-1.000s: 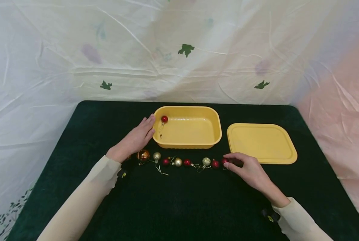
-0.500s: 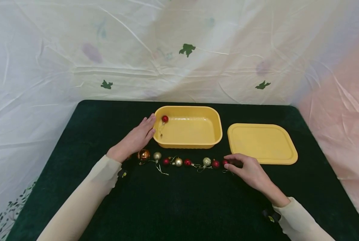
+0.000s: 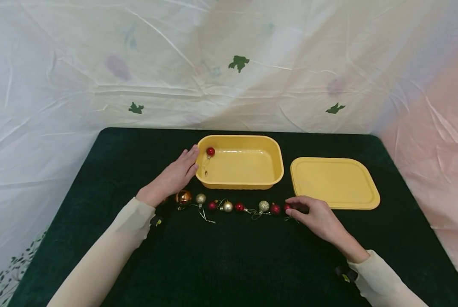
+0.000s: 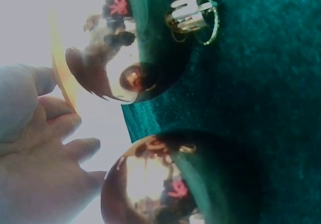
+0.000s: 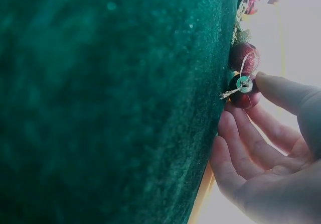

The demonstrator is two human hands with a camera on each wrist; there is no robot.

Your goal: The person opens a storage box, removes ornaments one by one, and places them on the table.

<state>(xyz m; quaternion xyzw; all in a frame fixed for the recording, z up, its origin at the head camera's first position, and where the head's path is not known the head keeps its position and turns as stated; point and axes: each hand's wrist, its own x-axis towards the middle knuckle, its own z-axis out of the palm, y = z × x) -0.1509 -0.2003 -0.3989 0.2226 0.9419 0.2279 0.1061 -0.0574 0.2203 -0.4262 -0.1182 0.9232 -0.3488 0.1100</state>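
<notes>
My left hand (image 3: 172,174) rests with straight fingers against the left wall of a yellow plastic container (image 3: 239,186). Inside it, near the left end, lies a small red bauble (image 3: 210,152) with a gold cord. My right hand (image 3: 316,216) pinches another red bauble (image 5: 244,92) between thumb and fingers, at the right end of a row of baubles. Its silver cap and cord face the right wrist camera. Beside it sits a glittery red bauble (image 3: 275,209). Two large shiny copper baubles (image 4: 150,184) loom close in the left wrist view, below my left hand.
Between the hands the row includes a glittery gold bauble (image 3: 264,207), a smooth gold bauble (image 3: 227,207) and a copper bauble (image 3: 183,198), with loose cords. A yellow lid (image 3: 334,181) lies right of the container. Dark green cloth (image 3: 229,260) covers the table, and a pale curtain (image 3: 167,64) hangs behind.
The right fingertips stay on the end red bauble, whose cord shows a little more below the hand than a second ago. The left hand and the container hold their places.
</notes>
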